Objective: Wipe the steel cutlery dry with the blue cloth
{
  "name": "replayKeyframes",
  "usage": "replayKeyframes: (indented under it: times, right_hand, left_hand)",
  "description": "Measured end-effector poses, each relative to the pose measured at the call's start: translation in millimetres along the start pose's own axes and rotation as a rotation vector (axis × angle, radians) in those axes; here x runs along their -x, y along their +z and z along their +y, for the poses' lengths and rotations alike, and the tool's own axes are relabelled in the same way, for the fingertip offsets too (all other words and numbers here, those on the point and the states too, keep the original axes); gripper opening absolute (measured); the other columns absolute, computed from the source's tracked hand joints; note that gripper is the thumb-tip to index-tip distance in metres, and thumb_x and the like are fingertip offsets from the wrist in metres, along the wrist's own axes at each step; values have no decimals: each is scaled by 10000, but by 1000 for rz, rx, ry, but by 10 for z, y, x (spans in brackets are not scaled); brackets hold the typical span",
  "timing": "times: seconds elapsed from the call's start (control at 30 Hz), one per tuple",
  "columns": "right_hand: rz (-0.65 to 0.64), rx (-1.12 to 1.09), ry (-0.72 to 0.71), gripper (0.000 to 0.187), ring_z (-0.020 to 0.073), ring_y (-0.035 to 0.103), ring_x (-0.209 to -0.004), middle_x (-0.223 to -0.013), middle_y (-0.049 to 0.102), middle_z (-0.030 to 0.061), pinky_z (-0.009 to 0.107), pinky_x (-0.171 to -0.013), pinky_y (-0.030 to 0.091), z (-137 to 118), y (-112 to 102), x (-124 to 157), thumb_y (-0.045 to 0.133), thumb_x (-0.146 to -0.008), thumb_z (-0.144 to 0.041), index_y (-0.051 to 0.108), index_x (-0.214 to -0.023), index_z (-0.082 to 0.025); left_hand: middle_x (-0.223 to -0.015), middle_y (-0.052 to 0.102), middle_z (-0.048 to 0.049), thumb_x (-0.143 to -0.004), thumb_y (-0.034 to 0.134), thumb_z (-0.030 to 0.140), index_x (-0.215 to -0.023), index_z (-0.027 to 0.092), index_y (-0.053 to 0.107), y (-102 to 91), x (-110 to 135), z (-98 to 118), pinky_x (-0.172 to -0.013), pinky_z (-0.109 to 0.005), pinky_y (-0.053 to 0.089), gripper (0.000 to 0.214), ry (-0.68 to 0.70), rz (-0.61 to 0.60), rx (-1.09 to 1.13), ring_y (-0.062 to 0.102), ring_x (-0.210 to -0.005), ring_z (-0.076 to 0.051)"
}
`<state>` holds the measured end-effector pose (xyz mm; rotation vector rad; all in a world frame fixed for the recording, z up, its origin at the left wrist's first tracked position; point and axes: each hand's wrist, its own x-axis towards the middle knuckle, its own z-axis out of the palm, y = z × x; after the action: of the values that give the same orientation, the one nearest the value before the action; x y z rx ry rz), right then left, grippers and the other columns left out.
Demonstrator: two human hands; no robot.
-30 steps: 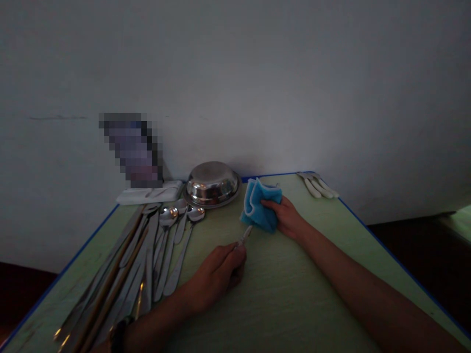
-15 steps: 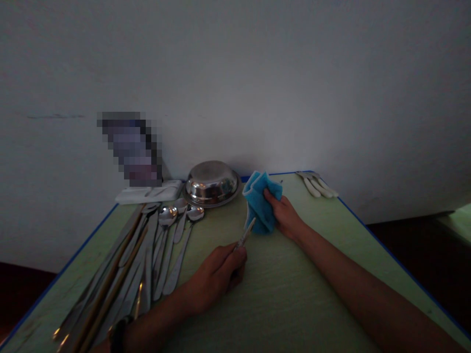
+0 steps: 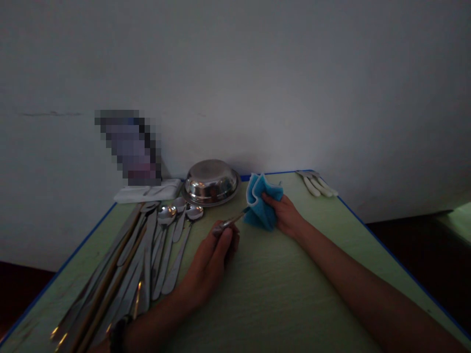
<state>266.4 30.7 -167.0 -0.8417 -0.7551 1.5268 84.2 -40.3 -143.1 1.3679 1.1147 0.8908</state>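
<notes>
My left hand (image 3: 211, 260) is closed on the handle of a metal utensil (image 3: 231, 222), whose far end runs into a blue cloth (image 3: 259, 201). My right hand (image 3: 287, 215) grips that folded cloth around the utensil's tip, just above the green table (image 3: 294, 294). Which kind of utensil it is stays hidden by the cloth.
A row of spoons, knives and other cutlery (image 3: 147, 255) lies at the left. An upturned steel bowl (image 3: 211, 182) and a white folded cloth (image 3: 147, 192) sit at the back by the wall. White-handled cutlery (image 3: 317, 185) lies at the far right corner.
My left hand has shifted left and forward, tilting the utensil flatter. The cloth and my right hand stayed near the same spot, still wrapped on the utensil's end.
</notes>
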Motion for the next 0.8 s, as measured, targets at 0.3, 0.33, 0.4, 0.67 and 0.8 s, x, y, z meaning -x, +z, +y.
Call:
replayKeyframes:
  times: [0.3, 0.33, 0.4, 0.67, 0.8]
  right_hand:
    - [57, -6, -37, 224, 122, 615, -619, -691, 679, -18, 266, -656, 500, 9, -23, -26, 681, -635, -316, 626, -797, -171]
    - [76, -16, -36, 222, 121, 613, -616, -687, 677, -19, 265, -652, 501, 5, -26, -30, 686, -629, -309, 623, -792, -171]
    - [121, -36, -31, 219, 122, 608, -599, -678, 674, -19, 264, -633, 502, 0, -29, -37, 699, -613, -294, 619, -775, -171]
    - [176, -62, 20, 210, 127, 586, -562, -637, 657, -12, 259, -579, 486, 57, 115, 42, 687, -615, -308, 613, -754, -169]
    - [66, -11, 25, 213, 110, 570, -583, -646, 648, -19, 247, -617, 466, 116, 228, 142, 677, -633, -315, 620, -769, -160]
  left_hand:
    - [-588, 427, 55, -890, 290, 389, -814, 195, 440, -56, 28, -54, -438, -189, 302, 257, 170, -20, -124, 366, -469, -79]
    - [-584, 430, 56, -885, 317, 378, -785, 190, 444, -55, 24, -49, -449, -191, 306, 248, 178, -56, -206, 374, -476, -79]
    - [-577, 445, 56, -870, 367, 342, -733, 181, 463, -42, 11, -28, -473, -194, 315, 232, 184, -137, -351, 397, -494, -82]
    - [-542, 491, 56, -834, 425, 293, -684, 177, 519, 1, -33, 64, -499, -200, 329, 212, 121, -104, -518, 451, -499, -95]
    - [-545, 507, 53, -837, 423, 306, -655, 177, 512, -6, -45, 51, -493, -201, 326, 240, 119, -82, -523, 456, -491, -94]
